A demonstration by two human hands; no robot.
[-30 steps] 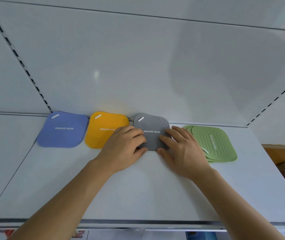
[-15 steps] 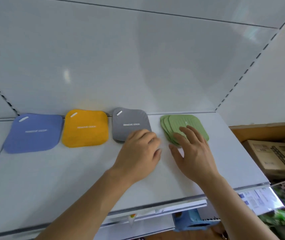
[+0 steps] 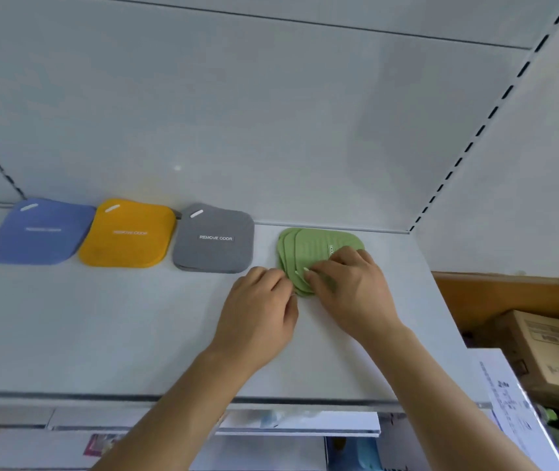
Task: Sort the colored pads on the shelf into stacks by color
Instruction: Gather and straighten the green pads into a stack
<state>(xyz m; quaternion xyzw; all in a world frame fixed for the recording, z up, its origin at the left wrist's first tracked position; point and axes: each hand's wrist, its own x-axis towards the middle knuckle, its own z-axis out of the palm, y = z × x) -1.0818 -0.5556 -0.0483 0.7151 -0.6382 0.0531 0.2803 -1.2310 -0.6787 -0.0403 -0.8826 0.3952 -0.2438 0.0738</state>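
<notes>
Four piles line the back of the white shelf [image 3: 108, 328] — blue pads [image 3: 38, 232], yellow pads [image 3: 127, 234], gray pads [image 3: 215, 239] and, well apart to the right, fanned green pads [image 3: 312, 246]. Left hand [image 3: 257, 311] curls loosely against their near edge; right hand [image 3: 349, 287] lies flat on top — neither visibly gripping.

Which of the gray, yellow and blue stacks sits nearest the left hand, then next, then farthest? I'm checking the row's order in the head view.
Measured from the left hand:
1. Gray stack, just up and to its left.
2. Yellow stack, middle of the row.
3. Blue stack, at the far left end.
</notes>
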